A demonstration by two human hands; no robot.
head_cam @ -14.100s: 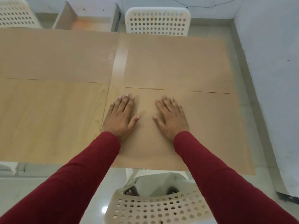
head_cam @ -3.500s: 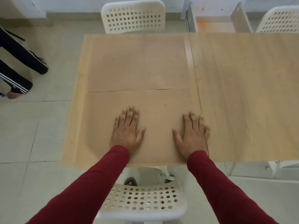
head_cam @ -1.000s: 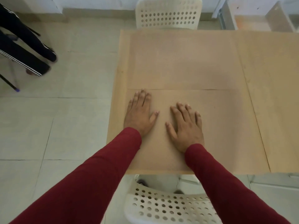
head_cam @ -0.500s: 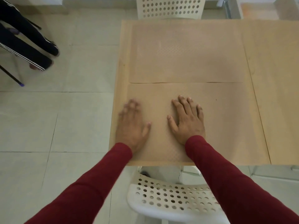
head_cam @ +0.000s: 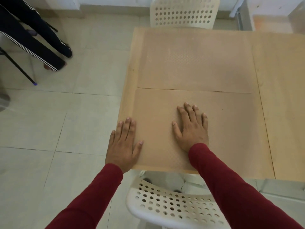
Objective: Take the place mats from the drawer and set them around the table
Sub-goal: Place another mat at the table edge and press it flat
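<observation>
near place mat (head_cam: 231, 129) lies under both hands' flat, spread fingers (head_cam: 189, 109), left hand (head_cam: 123, 146) at its edge.

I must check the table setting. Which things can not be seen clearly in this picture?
- Head view: the right part of the table is cut off by the frame edge, so any mats there are unseen.
- The near mat is partly covered by the right hand.
- The drawer is cropped at the top; its contents are hidden.
- The left hand hides the mat's left corner.
</observation>
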